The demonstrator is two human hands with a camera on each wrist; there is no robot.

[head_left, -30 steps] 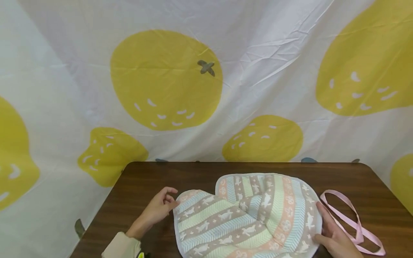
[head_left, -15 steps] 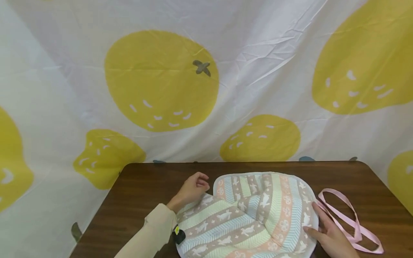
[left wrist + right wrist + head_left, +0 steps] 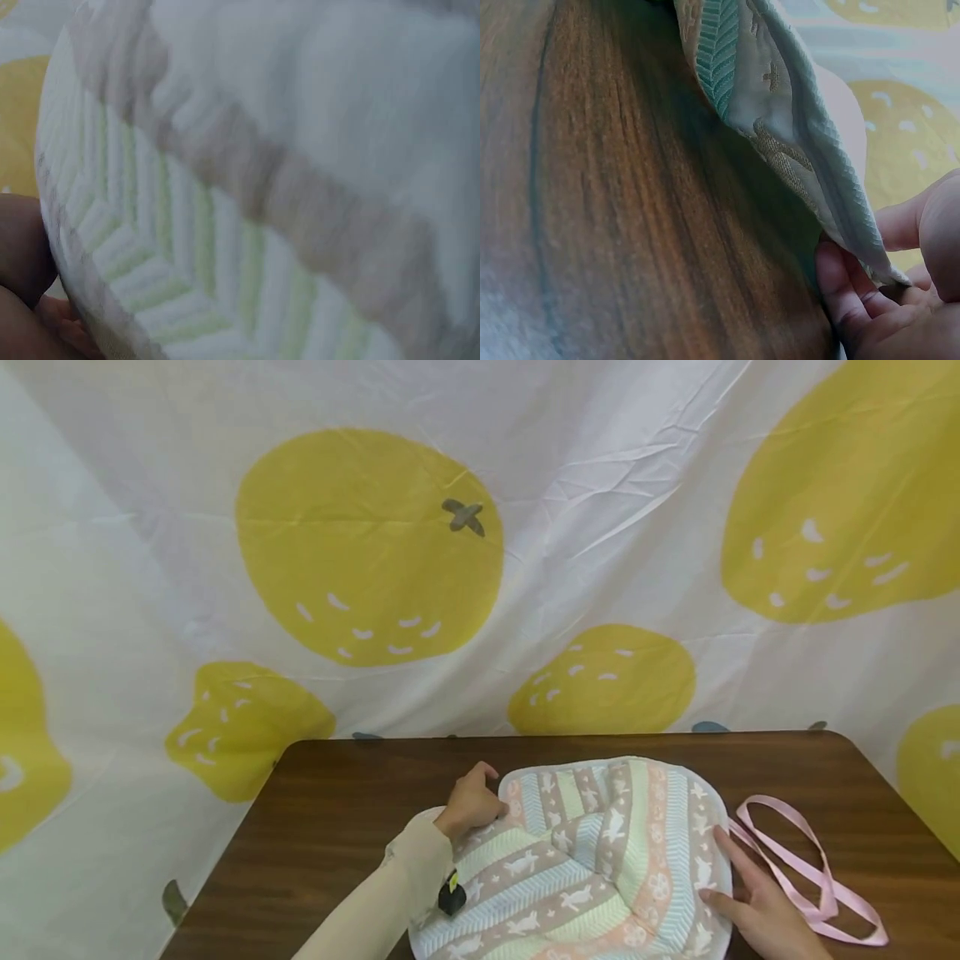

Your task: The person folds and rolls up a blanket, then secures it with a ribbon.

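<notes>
A quilted cloth (image 3: 555, 877) in pastel stripes with white animal figures lies on the table, its white-bound edge rounded into lobes with a notch between them. My left hand (image 3: 471, 800) reaches over the left lobe to the notch, fingertips at the edge of the far lobe; whether they pinch it is hidden. Its curled fingers (image 3: 22, 262) show beside the cloth (image 3: 195, 225) in the left wrist view, where fabric fills most of the picture. My right hand (image 3: 761, 902) grips the right edge, thumb on top. In the right wrist view its fingers (image 3: 840, 285) pinch the lifted border.
A pink ribbon (image 3: 825, 877) lies looped on the dark wooden table (image 3: 360, 802), right of the cloth and beside my right hand. Behind the table's far edge hangs a white curtain (image 3: 555, 568) printed with yellow fruit.
My left hand has moved right, from the outer left edge of the cloth across its left lobe to the notch. My right hand stays at the right edge. The view has shifted slightly.
</notes>
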